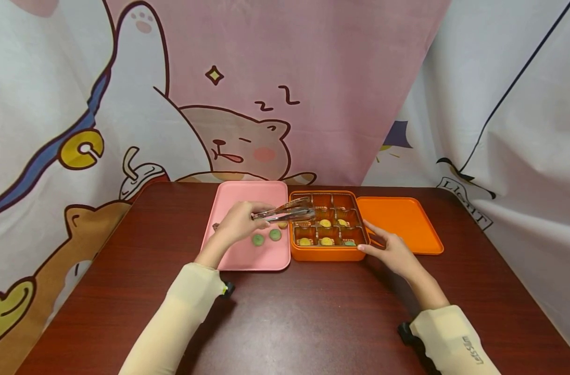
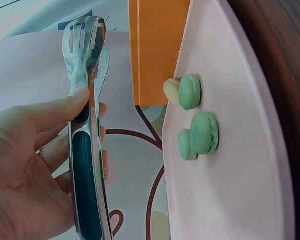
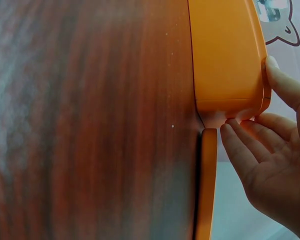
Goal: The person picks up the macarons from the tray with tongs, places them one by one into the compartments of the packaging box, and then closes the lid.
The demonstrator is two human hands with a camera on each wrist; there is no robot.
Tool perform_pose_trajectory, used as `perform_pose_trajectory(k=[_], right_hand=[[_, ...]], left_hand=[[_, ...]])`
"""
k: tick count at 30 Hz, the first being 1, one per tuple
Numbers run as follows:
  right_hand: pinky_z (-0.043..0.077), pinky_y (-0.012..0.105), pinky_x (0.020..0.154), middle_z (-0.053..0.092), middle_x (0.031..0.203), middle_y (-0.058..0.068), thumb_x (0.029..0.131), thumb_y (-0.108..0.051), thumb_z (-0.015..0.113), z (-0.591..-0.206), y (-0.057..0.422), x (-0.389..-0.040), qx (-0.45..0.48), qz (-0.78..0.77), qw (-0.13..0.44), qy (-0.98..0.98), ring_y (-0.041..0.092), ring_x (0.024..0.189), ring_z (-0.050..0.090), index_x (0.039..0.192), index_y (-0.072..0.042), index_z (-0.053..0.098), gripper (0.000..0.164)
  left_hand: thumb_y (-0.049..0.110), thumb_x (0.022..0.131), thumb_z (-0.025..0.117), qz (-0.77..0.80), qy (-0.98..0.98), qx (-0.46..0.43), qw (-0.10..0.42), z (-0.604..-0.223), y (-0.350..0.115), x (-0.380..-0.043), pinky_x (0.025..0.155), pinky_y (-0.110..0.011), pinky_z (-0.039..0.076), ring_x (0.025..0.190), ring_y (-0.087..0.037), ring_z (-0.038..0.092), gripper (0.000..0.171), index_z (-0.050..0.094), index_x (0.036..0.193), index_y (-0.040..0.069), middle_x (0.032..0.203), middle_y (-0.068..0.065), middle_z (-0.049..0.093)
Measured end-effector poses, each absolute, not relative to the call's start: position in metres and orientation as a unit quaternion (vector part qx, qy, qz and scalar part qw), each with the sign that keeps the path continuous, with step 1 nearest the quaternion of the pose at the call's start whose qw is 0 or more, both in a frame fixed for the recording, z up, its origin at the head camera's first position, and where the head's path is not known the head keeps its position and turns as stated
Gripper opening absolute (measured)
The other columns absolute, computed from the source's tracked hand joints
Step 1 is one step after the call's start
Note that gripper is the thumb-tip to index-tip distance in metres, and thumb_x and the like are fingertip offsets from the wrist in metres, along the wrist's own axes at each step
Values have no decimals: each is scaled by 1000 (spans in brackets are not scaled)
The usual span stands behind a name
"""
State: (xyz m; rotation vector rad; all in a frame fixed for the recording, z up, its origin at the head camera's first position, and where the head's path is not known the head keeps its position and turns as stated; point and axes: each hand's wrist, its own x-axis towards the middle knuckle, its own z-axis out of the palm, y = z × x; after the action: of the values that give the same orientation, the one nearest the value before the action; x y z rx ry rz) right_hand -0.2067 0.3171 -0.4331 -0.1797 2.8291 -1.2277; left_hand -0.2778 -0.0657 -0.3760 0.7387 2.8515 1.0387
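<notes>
My left hand point(image 1: 241, 221) grips metal serving tongs point(image 2: 85, 120) with dark handle inserts, thumb on one arm and fingers behind the other. Nothing shows between the tong heads, which reach over the left compartments of the orange box point(image 1: 327, 254). Yellow macarons point(image 1: 327, 241) and a green macaron point(image 1: 350, 243) sit in some of its compartments. Below the left hand, green macarons point(image 2: 205, 132) and a yellow macaron point(image 2: 172, 91) lie on the pink tray point(image 1: 247, 195). My right hand point(image 1: 391, 252) holds the box's near right corner, thumb at the rim and fingertips against the side.
Right of the box, a flat orange lid point(image 1: 399, 224) lies on the dark wooden table point(image 1: 285, 323). The tray stands directly against the box's left side. A printed cloth point(image 1: 336, 104) hangs behind the table's back edge.
</notes>
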Motion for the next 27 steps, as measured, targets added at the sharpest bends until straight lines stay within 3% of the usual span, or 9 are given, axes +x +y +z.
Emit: perform_pose_trajectory(k=[10, 27], right_hand=[[31, 66, 111, 34, 158, 24, 93, -37, 69, -434, 317, -207, -52, -396, 29, 916, 46, 143, 36, 157, -13, 32, 78], [32, 65, 111, 36, 156, 25, 93, -38, 70, -429, 316, -205, -59, -398, 26, 915, 47, 142, 37, 156, -12, 33, 78]], left_hand=[[17, 86, 77, 330, 913, 240, 2, -377, -82, -273, 94, -43, 52, 108, -21, 68, 40, 70, 126, 15, 121, -5, 73], [10, 87, 75, 334, 918, 215, 9, -386, -116, -264, 93, -46, 52, 115, -27, 66, 39, 71, 125, 12, 123, -11, 71]])
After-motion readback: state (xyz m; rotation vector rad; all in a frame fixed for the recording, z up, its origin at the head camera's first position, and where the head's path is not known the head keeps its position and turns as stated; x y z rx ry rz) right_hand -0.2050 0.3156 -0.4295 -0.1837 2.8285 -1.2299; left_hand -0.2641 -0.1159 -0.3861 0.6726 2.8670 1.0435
